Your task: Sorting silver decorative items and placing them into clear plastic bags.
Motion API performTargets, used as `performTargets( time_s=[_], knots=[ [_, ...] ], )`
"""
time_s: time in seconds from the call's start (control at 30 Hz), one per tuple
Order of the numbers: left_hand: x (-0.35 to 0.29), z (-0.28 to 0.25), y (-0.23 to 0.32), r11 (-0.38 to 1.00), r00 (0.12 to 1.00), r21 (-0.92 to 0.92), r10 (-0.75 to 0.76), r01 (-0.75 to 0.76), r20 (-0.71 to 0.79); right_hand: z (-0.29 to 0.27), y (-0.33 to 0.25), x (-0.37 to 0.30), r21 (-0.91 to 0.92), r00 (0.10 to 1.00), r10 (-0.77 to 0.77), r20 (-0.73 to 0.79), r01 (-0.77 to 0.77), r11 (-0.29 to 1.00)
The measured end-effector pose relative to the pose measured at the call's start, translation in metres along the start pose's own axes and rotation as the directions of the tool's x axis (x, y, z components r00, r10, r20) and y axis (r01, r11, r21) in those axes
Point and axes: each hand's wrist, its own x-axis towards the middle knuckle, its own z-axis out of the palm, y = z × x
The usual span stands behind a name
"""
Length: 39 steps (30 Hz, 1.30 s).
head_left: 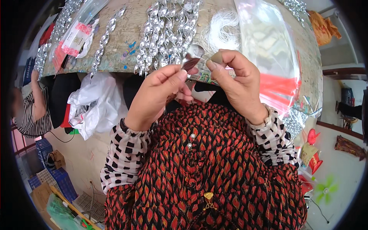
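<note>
Both hands are raised in front of my chest, near the table's front edge. My left hand (163,90) pinches a shiny silver foil piece (196,50) between thumb and fingers; it is curved and mirror-like, with dark reflections. My right hand (239,80) is closed in a pinch close beside it. A small olive-grey piece (217,58) shows at its index fingertip; whether it is held or worn cannot be told. Just beyond my hands, several twisted silver foil garlands (168,28) lie side by side, their near ends at the table edge.
A coil of white string (224,30) lies beyond my right hand. Clear plastic bags (268,42) with red ends cover the table's right. Left stand a pink-and-white packet (76,38) and another garland (103,42). A white plastic bag (96,101) hangs below; another person (32,103) sits far left.
</note>
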Motion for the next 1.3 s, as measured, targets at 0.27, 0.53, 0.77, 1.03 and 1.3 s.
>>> performTargets(
  time_s=[0.27,0.53,0.77,1.03,1.3],
  knots=[
    [-0.009,0.004,0.01,0.998,0.998,-0.017,0.061,-0.061,-0.023,0.002,-0.009,0.003,-0.03,0.99,-0.112,-0.091,0.11,0.994],
    [-0.009,0.007,0.02,0.997,0.996,-0.015,0.073,-0.074,-0.054,0.001,-0.016,0.014,-0.115,0.992,-0.109,-0.069,0.101,0.988],
    [-0.007,0.014,0.026,0.995,0.988,-0.015,0.096,-0.098,-0.118,0.002,-0.024,0.022,-0.015,0.999,-0.006,-0.043,0.005,1.0],
    [0.001,0.014,0.023,0.986,0.985,0.064,0.156,-0.152,-0.069,0.007,-0.015,0.023,0.2,0.997,0.081,-0.013,-0.077,0.977],
    [0.01,0.015,0.027,0.988,0.993,0.105,0.112,-0.116,0.039,0.001,-0.009,0.028,0.185,0.999,0.041,-0.011,-0.038,0.982]
  ],
)
